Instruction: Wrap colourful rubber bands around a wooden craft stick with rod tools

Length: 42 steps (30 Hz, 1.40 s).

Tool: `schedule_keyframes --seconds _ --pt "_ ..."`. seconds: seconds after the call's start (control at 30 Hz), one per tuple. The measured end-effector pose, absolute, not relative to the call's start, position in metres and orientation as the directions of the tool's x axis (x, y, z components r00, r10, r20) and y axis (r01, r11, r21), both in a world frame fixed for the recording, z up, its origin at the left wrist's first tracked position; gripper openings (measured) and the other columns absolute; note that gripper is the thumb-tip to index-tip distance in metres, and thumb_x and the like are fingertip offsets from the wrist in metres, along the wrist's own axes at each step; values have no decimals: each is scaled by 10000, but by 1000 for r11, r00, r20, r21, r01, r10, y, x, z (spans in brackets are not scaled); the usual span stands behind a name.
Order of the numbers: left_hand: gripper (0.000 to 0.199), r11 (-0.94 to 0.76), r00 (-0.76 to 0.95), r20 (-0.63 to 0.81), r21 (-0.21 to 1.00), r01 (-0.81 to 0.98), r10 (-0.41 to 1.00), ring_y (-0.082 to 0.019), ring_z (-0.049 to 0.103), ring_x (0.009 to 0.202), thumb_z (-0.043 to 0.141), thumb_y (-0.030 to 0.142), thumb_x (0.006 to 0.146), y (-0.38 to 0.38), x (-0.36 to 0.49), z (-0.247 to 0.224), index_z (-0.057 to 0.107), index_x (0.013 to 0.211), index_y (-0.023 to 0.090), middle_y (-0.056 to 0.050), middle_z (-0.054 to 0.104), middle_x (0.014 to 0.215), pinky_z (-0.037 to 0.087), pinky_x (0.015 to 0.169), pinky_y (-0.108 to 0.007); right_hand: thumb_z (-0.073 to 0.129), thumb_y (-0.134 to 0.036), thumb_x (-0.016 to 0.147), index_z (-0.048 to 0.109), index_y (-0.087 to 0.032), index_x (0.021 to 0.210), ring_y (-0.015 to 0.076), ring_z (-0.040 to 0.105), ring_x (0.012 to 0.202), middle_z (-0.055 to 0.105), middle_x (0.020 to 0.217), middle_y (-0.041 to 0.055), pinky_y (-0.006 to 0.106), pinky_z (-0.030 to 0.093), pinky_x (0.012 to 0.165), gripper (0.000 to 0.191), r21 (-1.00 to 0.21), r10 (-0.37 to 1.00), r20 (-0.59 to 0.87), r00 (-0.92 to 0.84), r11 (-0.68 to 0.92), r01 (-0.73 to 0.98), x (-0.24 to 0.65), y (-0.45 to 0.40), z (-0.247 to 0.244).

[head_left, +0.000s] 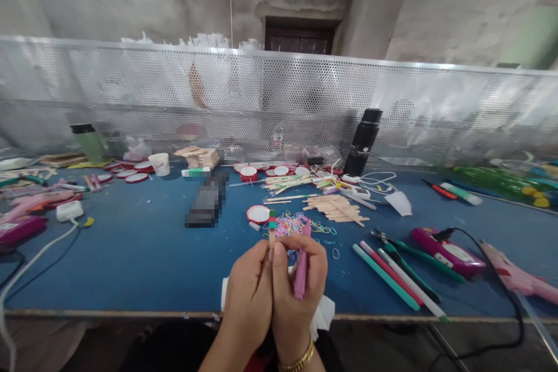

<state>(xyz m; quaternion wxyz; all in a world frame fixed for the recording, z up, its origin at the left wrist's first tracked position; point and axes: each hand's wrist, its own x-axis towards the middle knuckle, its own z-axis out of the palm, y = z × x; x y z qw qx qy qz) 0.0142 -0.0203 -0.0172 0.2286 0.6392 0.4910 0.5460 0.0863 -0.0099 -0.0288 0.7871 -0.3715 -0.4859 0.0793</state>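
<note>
Between my two hands a wooden craft stick [272, 225] stands upright, its top end coloured in green, red and teal bands. My left hand [249, 282] is closed on the lower part of the stick. My right hand [300, 279] pinches the stick too, and a pink marker pen [300, 270] rests in its fingers. Just beyond the hands lies a pile of small coloured rubber bands [291, 224]. A small white drum with a red rim [258, 214] sits to its left. A white paper [323, 313] shows partly beneath the hands.
Plain craft sticks [335, 209] lie behind the bands. On the right are marker pens [386, 276], green-handled pliers [410, 256], a purple device [449, 251] and a pink glue gun [518, 273]. A black bottle [362, 142] stands by the perforated metal screen [244, 93]. A phone-like dark object [207, 200] lies left.
</note>
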Motion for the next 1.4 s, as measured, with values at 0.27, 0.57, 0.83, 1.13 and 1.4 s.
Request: schedule_keyframes --seconds 0.27,0.57,0.83,1.13,1.4 --pt "385 -433 -39 484 814 386 874 -155 500 638 430 432 1073 -21 14 -20 508 763 219 11 598 711 358 610 -270 708 -260 967 642 -231 1077 146 696 847 693 958 4 307 582 798 132 -683 506 686 523 696 221 88 -8 -32" --pt "403 -435 -47 497 799 415 867 -147 498 630 438 447 1074 -20 14 -20 497 747 219 20 588 700 362 596 -259 730 -250 951 647 -243 1074 131 678 849 674 964 -12 283 556 801 149 -677 484 679 553 704 215 87 -6 -34" --pt "414 -433 -43 497 793 429 867 -149 505 616 432 454 1074 -21 15 -18 496 738 220 15 598 688 361 587 -262 739 -262 942 639 -235 1053 134 668 812 667 934 -13 284 548 762 151 -697 506 653 563 693 186 87 -7 -31" --pt "412 -425 -44 489 797 429 871 -156 520 631 430 449 1078 -22 16 -16 499 741 221 4 614 702 360 599 -265 731 -274 950 645 -229 1056 135 667 814 668 928 -11 287 550 756 143 -696 502 662 557 688 207 89 -7 -32" --pt "403 -428 -27 488 789 441 873 -155 521 629 414 436 1087 -22 15 -16 515 762 219 4 614 704 370 604 -265 734 -284 947 646 -224 1056 145 669 820 675 939 -3 295 541 741 152 -706 511 651 561 679 201 88 -6 -34"
